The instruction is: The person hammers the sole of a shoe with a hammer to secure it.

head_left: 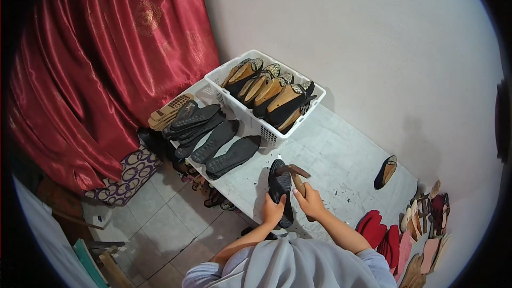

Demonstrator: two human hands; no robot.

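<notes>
Nearest us, our left hand [273,210] grips the heel end of a black shoe [281,191] lying sole-up on the white table [330,152]. Our right hand [311,202] is clenched around a hammer [296,176], its head touching the sole. Both forearms angle inward.

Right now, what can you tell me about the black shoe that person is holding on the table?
The black shoe is a flat slip-on lying lengthwise on the pale table, toe pointing away. It looks dark and matte. The left hand grips its near end, while the right hand holds a wooden-handled hammer whose head rests over it.
</notes>
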